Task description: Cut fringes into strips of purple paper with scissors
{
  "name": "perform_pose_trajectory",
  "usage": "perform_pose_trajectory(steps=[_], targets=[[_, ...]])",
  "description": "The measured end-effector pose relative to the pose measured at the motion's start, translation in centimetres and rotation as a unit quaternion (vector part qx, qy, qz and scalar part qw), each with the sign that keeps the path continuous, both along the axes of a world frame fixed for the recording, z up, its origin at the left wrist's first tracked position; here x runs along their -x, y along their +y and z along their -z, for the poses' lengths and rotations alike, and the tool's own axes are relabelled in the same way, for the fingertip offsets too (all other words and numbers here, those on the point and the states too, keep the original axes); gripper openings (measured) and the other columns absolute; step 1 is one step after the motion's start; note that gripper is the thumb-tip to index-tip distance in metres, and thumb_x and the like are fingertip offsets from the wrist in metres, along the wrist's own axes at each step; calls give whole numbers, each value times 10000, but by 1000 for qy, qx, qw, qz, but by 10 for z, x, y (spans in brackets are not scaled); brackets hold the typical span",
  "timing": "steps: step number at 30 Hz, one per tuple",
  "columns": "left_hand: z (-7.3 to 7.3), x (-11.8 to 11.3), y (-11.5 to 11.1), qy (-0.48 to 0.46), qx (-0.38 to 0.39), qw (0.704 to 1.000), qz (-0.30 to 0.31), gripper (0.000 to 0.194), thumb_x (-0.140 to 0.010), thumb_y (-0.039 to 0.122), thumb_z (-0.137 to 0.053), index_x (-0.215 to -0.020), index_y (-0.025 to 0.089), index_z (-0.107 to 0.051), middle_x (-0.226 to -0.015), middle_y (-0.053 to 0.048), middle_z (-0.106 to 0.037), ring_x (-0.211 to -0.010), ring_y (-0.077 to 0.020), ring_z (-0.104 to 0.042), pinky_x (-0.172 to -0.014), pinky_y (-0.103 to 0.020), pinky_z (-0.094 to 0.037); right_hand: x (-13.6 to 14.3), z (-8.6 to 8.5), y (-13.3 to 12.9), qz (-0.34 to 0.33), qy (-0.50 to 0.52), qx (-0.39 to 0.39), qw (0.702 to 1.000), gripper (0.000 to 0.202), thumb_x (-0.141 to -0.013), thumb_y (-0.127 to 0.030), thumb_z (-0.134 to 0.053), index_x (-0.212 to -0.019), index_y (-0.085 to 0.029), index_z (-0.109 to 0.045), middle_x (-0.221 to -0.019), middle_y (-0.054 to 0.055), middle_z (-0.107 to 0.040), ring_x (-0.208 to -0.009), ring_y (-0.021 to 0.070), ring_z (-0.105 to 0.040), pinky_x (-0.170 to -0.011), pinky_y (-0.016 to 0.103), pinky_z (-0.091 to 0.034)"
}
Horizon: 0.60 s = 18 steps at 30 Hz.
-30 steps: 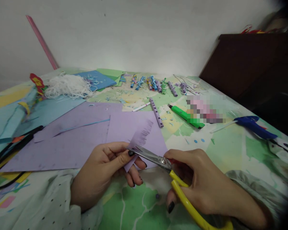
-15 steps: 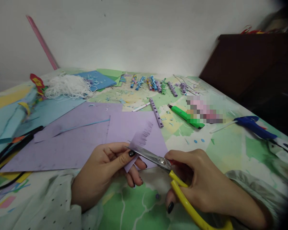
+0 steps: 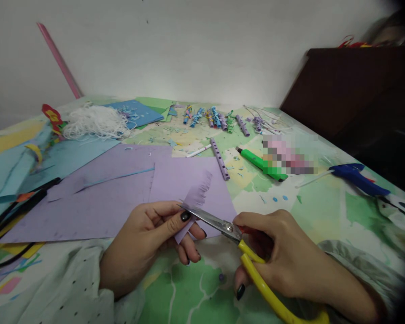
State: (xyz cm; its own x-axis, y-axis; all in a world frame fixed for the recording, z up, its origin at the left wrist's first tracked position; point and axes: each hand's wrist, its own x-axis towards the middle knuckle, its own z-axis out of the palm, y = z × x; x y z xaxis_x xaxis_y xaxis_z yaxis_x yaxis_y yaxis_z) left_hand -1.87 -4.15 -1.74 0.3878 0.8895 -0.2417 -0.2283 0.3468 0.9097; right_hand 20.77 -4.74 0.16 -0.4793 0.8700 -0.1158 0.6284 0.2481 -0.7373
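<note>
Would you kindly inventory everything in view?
Fringed paper strip: one, purple, centre
Metal scissors: one, yellow handles, centre
Flat paper sheets: several, purple, blue, green, left and centre
Dotted paper tube: one, purple, centre
Slim stick: one, white, centre
Utility knife: one, green, right
Blurred item: one, pink, right
Pistol-shaped tool: one, blue, right
Tangled string: one pile, white, left
Small paper rolls: several, multicoloured, back
Flower shape: one, red, left
Slanted pole: one, pink, back
Furniture: one, brown, right
Left hand: one, front
Right hand: one, front

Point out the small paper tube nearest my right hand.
The dotted purple tube between the white pen and the green cutter; the other small tubes lie nearer the wall.
</note>
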Motion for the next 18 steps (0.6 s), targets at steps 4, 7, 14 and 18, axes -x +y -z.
perform_pose_trajectory(steps=[4, 7, 14, 18], targets=[[-2, 0, 0, -2, 1, 1000, 0, 183, -806, 283, -709, -719, 128, -751, -622, -45, -724, -476, -107, -654, -466, -147, -520, 0, 0, 0, -3, -8, -3, 1000, 321, -639, -294, -812, -641, -193, -508, -486, -103, -308, -469, 73, -240, -396, 204, -173], [-3, -1, 0, 2, 1, 1000, 2, 185, -811, 288, -705, -730, 128, -752, -606, -48, -720, -476, -111, -654, -468, -151, -518, -1, 0, 0, 2, -13, -3, 1000, 314, -652, -288, -796, -630, -193, -498, -487, -99, -304, -468, 74, -243, -396, 207, -172], [-1, 0, 0, 9, -4, 1000, 6, 196, -818, 293, -693, -714, 136, -750, -598, -54, -721, -465, -111, -650, -466, -154, -516, 1, 1, 1, -5, -4, 2, 1000, 353, -626, -373, -833, -672, -196, -531, -493, -98, -352, -465, 74, -269, -398, 205, -185], [2, 1, 0, 15, -3, 1000, 11, 201, -831, 297, -678, -726, 143, -753, -613, -54, -728, -466, -109, -650, -475, -157, -524, 1, 2, 1, -9, -16, -1, 1000, 364, -645, -374, -821, -667, -198, -503, -492, -99, -349, -468, 75, -266, -400, 206, -190]])
